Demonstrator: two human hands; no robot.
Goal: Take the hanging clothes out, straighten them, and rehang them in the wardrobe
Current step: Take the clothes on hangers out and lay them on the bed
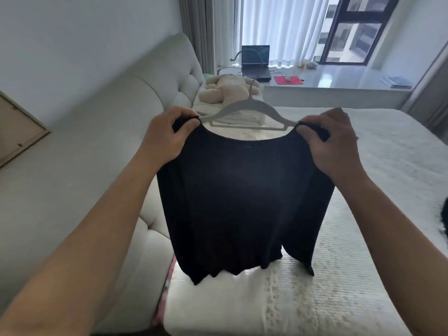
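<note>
A black top point(242, 197) hangs on a white hanger point(247, 112), held up in the air over the bed. My left hand point(167, 134) pinches the top's left shoulder at the hanger's end. At the other end, my right hand point(332, 141) grips the right shoulder. The hanger's hook points away from me, toward the pillows. The top's hem hangs just above the bedspread. No wardrobe is in view.
A white bed point(363, 214) lies below, with a padded headboard point(150, 98) on the left and a plush toy point(225, 90) at the pillows. Behind it a window ledge point(339, 81) carries a laptop point(255, 61) and a red mouse pad. Something dark point(444, 214) lies at the right edge.
</note>
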